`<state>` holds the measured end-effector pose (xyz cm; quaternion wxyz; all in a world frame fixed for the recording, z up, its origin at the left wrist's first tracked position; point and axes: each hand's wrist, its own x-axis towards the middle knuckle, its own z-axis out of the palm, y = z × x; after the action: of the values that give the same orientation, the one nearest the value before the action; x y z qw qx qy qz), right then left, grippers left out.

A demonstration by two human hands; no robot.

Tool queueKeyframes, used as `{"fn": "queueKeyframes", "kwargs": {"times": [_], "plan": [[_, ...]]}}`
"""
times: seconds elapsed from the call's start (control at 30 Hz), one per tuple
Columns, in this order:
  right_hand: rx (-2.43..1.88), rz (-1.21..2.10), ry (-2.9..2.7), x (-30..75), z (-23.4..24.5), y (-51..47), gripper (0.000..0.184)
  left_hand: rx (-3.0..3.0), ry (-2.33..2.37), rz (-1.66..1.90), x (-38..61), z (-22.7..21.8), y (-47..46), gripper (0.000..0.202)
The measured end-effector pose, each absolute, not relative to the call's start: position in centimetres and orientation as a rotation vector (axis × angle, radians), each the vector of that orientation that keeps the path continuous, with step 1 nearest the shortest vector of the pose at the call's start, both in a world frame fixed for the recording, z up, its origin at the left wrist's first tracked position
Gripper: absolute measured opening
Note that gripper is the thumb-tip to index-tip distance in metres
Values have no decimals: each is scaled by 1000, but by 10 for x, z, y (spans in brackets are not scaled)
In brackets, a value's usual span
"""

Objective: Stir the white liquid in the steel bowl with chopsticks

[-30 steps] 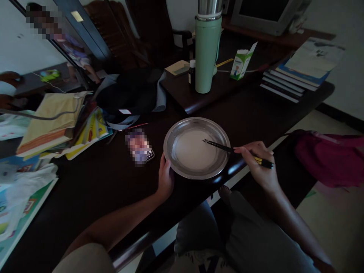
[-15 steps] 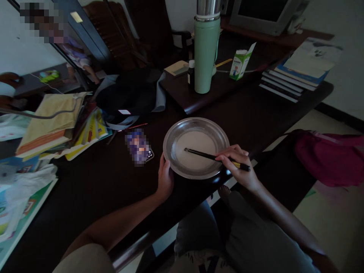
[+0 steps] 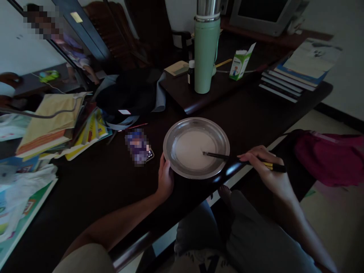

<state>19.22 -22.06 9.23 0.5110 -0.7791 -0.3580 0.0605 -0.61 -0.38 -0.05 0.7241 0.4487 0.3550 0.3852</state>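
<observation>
At the far left of the dark desk (image 3: 93, 189), a crumpled white plastic bag (image 3: 31, 185) is lying over papers, with a stack of books and papers (image 3: 52, 108) leaning loosely beyond it. In the background, a person (image 3: 74, 49) is sitting low. Next, a black bag with grey straps (image 3: 129, 91) is lying on the desk, and nearer, a phone (image 3: 139, 148) with a pixelated screen is lying just left of the bowl. The left hand (image 3: 165, 176) is holding the left side of a round metal bowl (image 3: 196, 174), its fingers clamped on the bowl by the rim. The bowl is sitting near the desk's front edge, containing a whitish mixture (image 3: 189, 148). Behind it, a small dark bottle (image 3: 191, 76) is standing beside a tall green thermos (image 3: 207, 57). Black chopsticks (image 3: 217, 156) are crossing above the bowl's right rim, their tips reaching the mixture; how deep, I cannot tell. Farther back, a green-and-white carton (image 3: 239, 65) is standing open. The right hand (image 3: 269, 167), outside the bowl, is gripping the chopsticks, its fingers closed around them near the yellow-banded end. Beyond, a stack of books (image 3: 301, 72) is lying on the desk, and a magenta bag (image 3: 332, 159) is resting lower, at the far right.
</observation>
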Motion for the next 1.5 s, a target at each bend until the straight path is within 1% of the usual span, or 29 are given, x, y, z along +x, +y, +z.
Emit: {"fn": "queueKeyframes", "kwargs": {"times": [0.1, 0.2, 0.33, 0.43, 0.67, 0.87, 1.03, 1.27, 1.4, 1.5], "plan": [[-1849, 251, -939, 187, 95, -220, 23, 1000, 782, 851, -6, 0, -4, 53], [-1803, 264, -1037, 180, 86, -206, 24, 991, 780, 848, -6, 1, -4, 52], [-1821, 184, -1098, 176, 69, -183, 25, 1020, 778, 848, -7, 0, -3, 52], [-1857, 94, -1077, 178, 62, -174, 23, 1054, 767, 837, -8, 0, -2, 52], [-1953, -36, -931, 191, 81, -199, 24, 1020, 779, 844, -7, 1, -4, 51], [-1900, 175, -882, 194, 97, -225, 23, 1043, 765, 841, -7, -2, -3, 53], [-1811, 260, -1043, 183, 86, -205, 24, 1059, 764, 845, -8, -3, -2, 50], [-1870, 92, -1048, 181, 60, -167, 28, 1015, 787, 851, -6, 0, -4, 50], [-1927, -6, -950, 190, 66, -179, 24, 1006, 788, 847, -6, 0, -6, 51], [-1930, -13, -876, 196, 77, -198, 22, 998, 770, 848, -7, 0, -5, 52]]}}
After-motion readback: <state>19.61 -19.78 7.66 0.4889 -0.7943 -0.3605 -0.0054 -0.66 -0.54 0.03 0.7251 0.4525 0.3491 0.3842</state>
